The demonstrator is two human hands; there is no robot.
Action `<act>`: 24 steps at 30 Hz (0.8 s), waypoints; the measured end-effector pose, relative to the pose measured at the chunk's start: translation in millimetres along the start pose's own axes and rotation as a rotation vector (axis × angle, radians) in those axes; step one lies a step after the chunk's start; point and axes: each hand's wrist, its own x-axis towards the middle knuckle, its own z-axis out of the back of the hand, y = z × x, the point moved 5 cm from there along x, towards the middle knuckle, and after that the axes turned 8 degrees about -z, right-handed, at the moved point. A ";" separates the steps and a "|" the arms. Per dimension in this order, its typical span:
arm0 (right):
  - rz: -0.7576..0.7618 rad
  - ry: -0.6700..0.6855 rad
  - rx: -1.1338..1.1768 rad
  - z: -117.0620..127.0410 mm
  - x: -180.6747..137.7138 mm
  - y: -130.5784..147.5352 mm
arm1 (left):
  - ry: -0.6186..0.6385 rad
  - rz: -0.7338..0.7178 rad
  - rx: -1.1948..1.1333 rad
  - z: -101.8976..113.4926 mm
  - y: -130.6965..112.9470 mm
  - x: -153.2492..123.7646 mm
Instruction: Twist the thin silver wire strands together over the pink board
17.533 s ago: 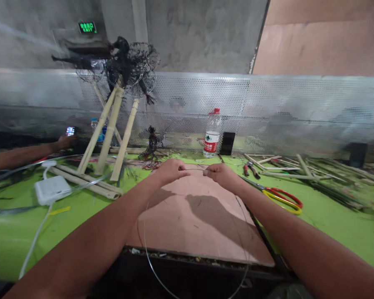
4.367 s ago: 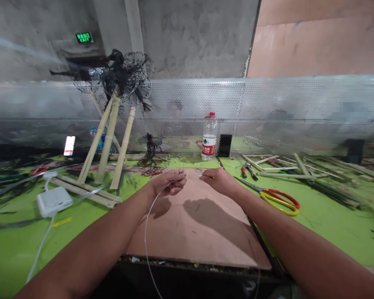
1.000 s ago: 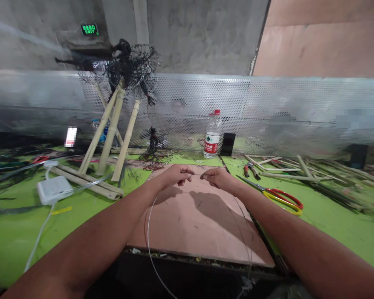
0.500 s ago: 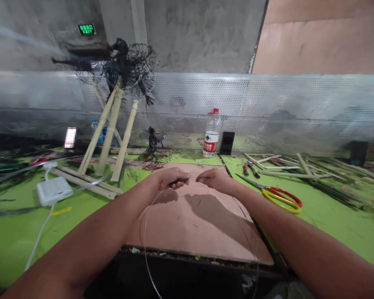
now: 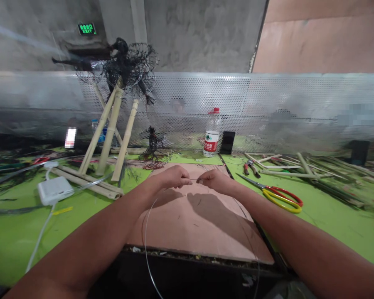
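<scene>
Glowing green high on the concrete wall point(image 5: 190, 33): sign point(image 5: 87, 28) reading "EXIT". Showing white print too small for reading: red label point(image 5: 210, 146) on water bottle point(image 5: 212, 124).

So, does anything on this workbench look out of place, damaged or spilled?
Nothing looks spilled or broken. The left hand and right hand pinch a thin wire whose loop hangs past the front edge of the board. Bamboo strips lie scattered at right; the water bottle stands upright, capped.

Head camera looks forward-down, seemingly close above the hands point(image 5: 174, 178)
</scene>
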 end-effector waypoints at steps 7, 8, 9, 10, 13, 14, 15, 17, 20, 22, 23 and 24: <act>-0.033 -0.084 -0.054 4.2 0.9 -4.0 | -0.282 -0.036 0.392 8.9 -13.6 3.3; -0.031 -0.102 -0.060 6.0 0.7 -4.1 | -0.299 -0.032 0.393 8.7 -13.6 3.3; -0.022 -0.117 -0.072 7.6 0.5 -3.9 | -0.306 -0.029 0.368 8.3 -12.6 3.1; -0.009 -0.125 -0.087 8.8 0.2 -3.5 | -0.294 -0.022 0.309 7.4 -10.3 2.9; 0.009 -0.131 -0.138 10.1 -0.8 -3.8 | -0.163 0.054 -0.073 1.2 2.4 1.2; 0.011 -0.131 -0.149 10.0 -0.9 -4.2 | -0.113 0.094 -0.236 -1.2 6.6 -0.2; 0.013 -0.132 -0.154 9.7 -0.9 -4.6 | -0.090 0.124 -0.387 -2.1 9.6 -1.6; 0.022 -0.136 -0.154 8.8 -0.5 -5.3 | -0.057 0.166 -0.596 -2.3 12.7 -4.0; 0.020 -0.137 -0.150 7.3 0.6 -6.5 | -0.045 0.224 -0.775 -1.6 14.8 -5.7; 0.009 -0.130 -0.152 6.5 0.8 -7.1 | -0.047 0.249 -0.840 -1.5 15.7 -5.7; 0.009 -0.127 -0.155 6.2 0.6 -6.9 | -0.046 0.257 -0.864 -1.8 16.2 -5.5; 0.013 -0.127 -0.158 6.3 0.3 -6.2 | -0.041 0.262 -0.888 -2.2 16.7 -5.4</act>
